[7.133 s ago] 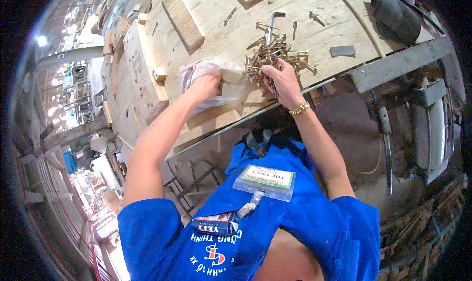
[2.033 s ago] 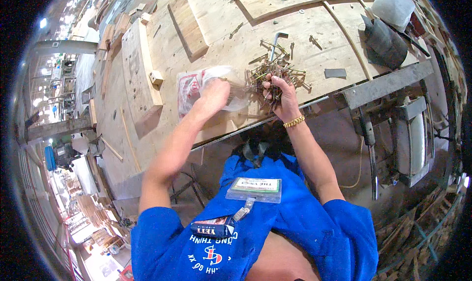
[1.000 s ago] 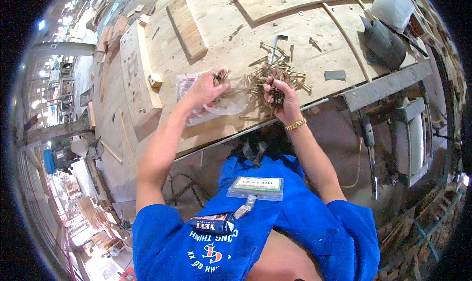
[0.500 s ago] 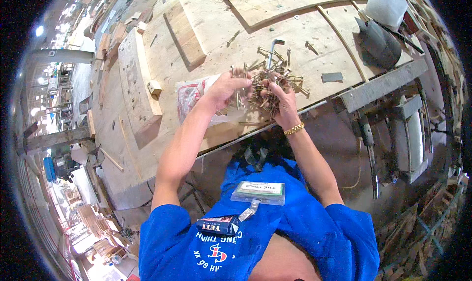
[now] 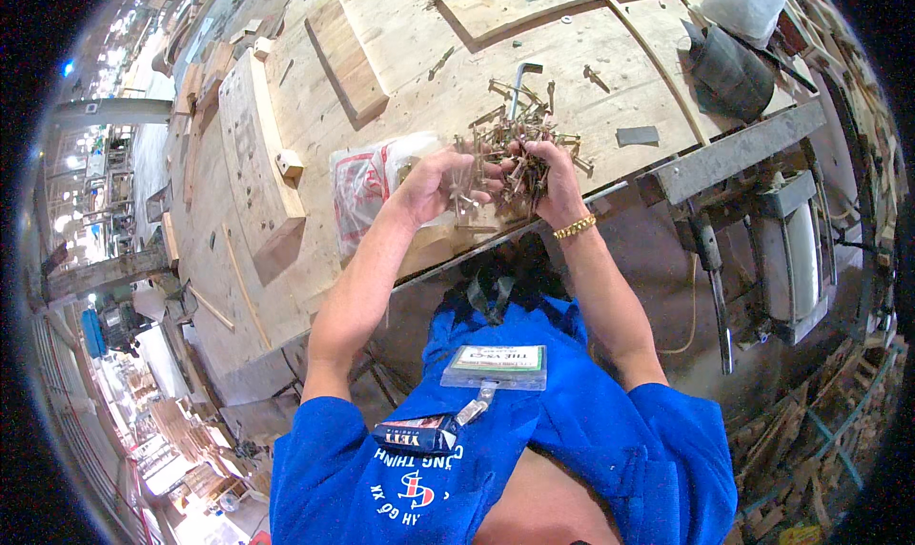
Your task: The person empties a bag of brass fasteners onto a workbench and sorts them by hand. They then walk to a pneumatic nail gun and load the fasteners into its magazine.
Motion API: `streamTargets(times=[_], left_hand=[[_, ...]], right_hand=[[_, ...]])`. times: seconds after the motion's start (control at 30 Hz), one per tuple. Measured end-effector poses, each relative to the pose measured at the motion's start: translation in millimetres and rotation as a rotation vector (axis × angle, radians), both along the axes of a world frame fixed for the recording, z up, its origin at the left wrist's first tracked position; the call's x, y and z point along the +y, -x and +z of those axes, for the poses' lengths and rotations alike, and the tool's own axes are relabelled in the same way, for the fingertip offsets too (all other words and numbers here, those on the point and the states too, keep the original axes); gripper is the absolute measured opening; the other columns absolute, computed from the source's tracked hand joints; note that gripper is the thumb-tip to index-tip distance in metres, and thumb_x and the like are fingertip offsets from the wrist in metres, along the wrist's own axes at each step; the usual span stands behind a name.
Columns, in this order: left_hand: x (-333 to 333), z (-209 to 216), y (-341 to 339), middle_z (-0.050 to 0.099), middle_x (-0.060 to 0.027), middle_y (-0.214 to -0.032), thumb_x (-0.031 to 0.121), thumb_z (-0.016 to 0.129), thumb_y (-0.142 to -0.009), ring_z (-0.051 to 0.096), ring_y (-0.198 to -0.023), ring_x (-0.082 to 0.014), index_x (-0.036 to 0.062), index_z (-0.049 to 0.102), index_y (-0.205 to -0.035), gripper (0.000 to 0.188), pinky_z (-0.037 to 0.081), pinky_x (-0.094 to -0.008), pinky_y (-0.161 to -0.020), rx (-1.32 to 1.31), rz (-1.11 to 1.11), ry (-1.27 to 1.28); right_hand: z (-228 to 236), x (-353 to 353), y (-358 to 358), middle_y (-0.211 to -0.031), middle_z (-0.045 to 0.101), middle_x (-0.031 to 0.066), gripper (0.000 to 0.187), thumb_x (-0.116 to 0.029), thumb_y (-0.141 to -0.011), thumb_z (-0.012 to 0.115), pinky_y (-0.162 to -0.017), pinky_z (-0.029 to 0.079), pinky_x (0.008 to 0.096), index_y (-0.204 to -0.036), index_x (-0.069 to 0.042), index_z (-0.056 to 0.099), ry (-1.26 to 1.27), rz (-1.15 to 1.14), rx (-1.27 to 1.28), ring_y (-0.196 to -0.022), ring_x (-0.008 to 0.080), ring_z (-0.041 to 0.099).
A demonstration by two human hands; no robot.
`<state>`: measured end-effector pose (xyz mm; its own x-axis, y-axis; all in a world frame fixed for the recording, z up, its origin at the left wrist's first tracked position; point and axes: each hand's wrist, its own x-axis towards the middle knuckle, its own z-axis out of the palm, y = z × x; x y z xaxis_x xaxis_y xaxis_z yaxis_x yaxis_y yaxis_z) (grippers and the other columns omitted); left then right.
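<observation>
Metal screws [image 5: 464, 183] lie in the left hand [image 5: 434, 185], fingers loosely curled; the right hand [image 5: 559, 185] grips a bunch, fingers bent.

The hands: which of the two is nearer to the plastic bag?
The left hand, the one with the bare wrist, is nearer the bag. The right hand, wearing a gold bracelet, is farther away, at the screws.

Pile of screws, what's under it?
The pale wooden tabletop shows around the pile of screws, and a bent metal hex key runs into its far side. The hex key's lower end and anything else underneath are covered.
</observation>
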<state>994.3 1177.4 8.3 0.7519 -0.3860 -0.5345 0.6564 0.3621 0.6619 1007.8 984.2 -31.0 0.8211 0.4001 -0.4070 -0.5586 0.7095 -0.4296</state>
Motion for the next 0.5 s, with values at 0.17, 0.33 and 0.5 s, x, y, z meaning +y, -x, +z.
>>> streamTargets(times=[0.17, 0.33, 0.5], left_hand=[[-2, -5, -1, 0.058, -0.0228, -0.113, 0.015, 0.044, -0.089, 0.063, -0.096, -0.0341, -0.0026, 0.044, -0.125, 0.04, 0.056, -0.038, -0.074, 0.038, 0.032, 0.027], [1, -7, 0, 0.057, -0.0218, -0.116, 0.014, 0.044, -0.087, 0.062, -0.098, -0.0344, -0.0029, 0.043, -0.127, 0.044, 0.055, -0.0396, -0.078, 0.024, 0.016, 0.05], [0, -7, -3, 0.057, -0.022, -0.117, 0.011, 0.042, -0.086, 0.063, -0.096, -0.0353, -0.0052, 0.042, -0.128, 0.045, 0.057, -0.0391, -0.078, 0.026, 0.014, 0.081]], right_hand=[[2, 5, 4, -0.087, 0.063, 0.0059, 0.024, -0.006, -0.078, 0.066, -0.056, 0.055, 0.0298, -0.098, 0.001, 0.056, 0.246, -0.02, -0.123, -0.065, 0.0165, 0.064], [9, 1, 7, -0.091, 0.067, 0.0074, 0.025, -0.004, -0.078, 0.066, -0.068, 0.053, 0.0281, -0.101, 0.0, 0.057, 0.29, 0.081, -0.184, -0.079, 0.0136, 0.064], [17, -2, 7, -0.091, 0.068, 0.0105, 0.024, -0.003, -0.079, 0.063, -0.062, 0.053, 0.0259, -0.101, 0.002, 0.057, 0.399, 0.073, -0.247, -0.074, 0.014, 0.064]])
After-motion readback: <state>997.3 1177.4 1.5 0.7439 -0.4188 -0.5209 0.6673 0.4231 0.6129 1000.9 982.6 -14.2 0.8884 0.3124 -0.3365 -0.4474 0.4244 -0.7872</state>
